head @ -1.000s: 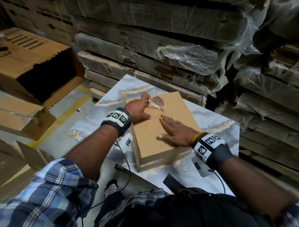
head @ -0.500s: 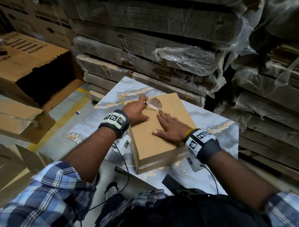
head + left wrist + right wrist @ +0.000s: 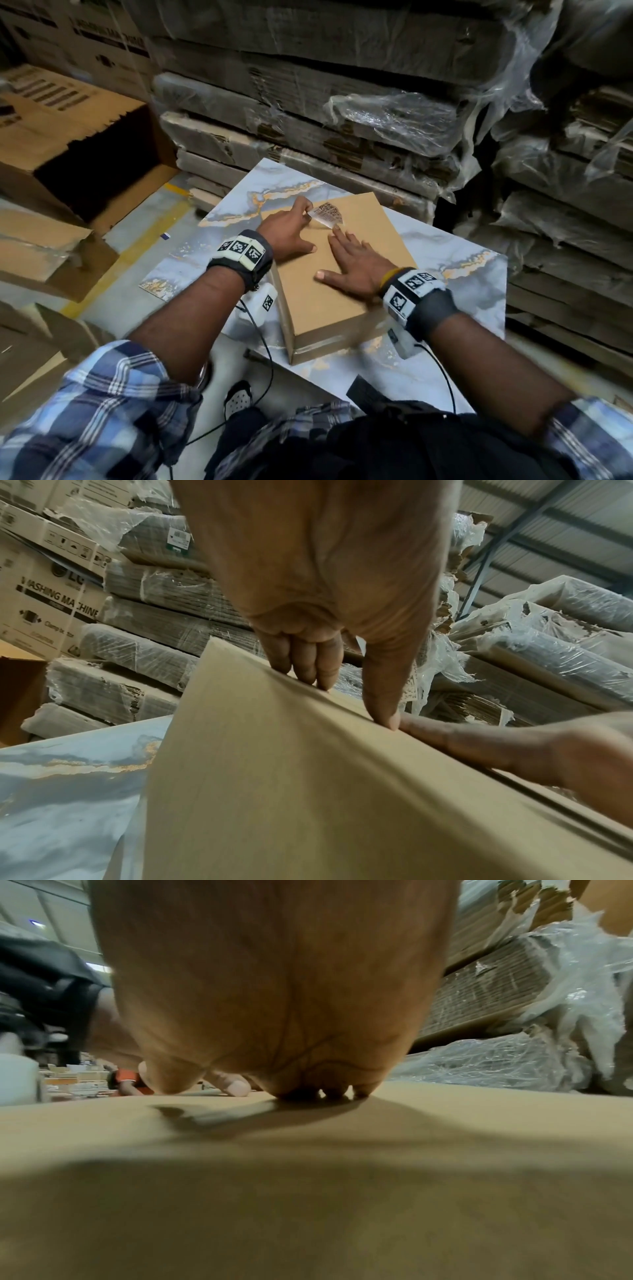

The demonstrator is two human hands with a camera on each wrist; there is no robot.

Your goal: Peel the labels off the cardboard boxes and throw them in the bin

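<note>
A plain brown cardboard box [image 3: 329, 274] lies flat on a marble-patterned tile [image 3: 455, 260]. A white printed label [image 3: 327, 214] curls up off the box's far left part. My left hand [image 3: 291, 229] pinches the label's lifted left edge between fingertip and thumb. My right hand [image 3: 356, 263] lies flat on the box top with straight, spread fingers, its fingertips just beside the label. In the left wrist view the box side [image 3: 308, 791] fills the frame and a strip of label [image 3: 413, 685] shows behind the thumb. In the right wrist view the palm [image 3: 274, 1001] presses the cardboard [image 3: 308, 1191].
Stacks of plastic-wrapped flattened cartons [image 3: 342, 120] rise right behind and to the right of the tile. A large open cardboard box [image 3: 68, 144] lies on its side at the left. More flattened cardboard [image 3: 41, 253] covers the floor at the left.
My left hand has pulled the label further up and back, so more of it stands off the box. My right hand has slid forward towards the label.
</note>
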